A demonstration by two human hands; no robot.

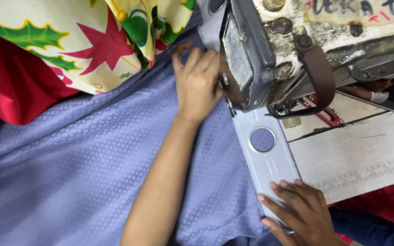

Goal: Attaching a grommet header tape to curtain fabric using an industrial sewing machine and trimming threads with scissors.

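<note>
Sewing table (370, 155), pale and scuffed, fills the right side of my view; its top carries the grey sewing machine (297, 50), worn and rusted at the head, and a light metal plate (263, 159) with a round hole running along the table's left edge. Red cloth (10, 82) and a cream print with green leaves and red stars (83, 36) are piled at the upper left.

Lavender-blue fabric (78, 164), woven with a fine diamond pattern, is spread across the table's left half and reaches up under the machine head. It lies beneath both my hands and drapes past the near edge.

Left hand (198, 79): flat on the fabric, palm down, fingers stretched and close together, fingertips at the left side of the machine head, right beside the needle area. It presses the cloth rather than pinching it; nothing is enclosed in the hand. The needle itself is hidden behind the hand and the machine, so I cannot tell its position.

Right hand (299, 212): at the near end of the metal plate, fingers spread and slack, tips resting on the plate where the fabric's edge meets it. Not gripping anything that I can see.

The two hands are well apart, with the plate's hole between them.
</note>
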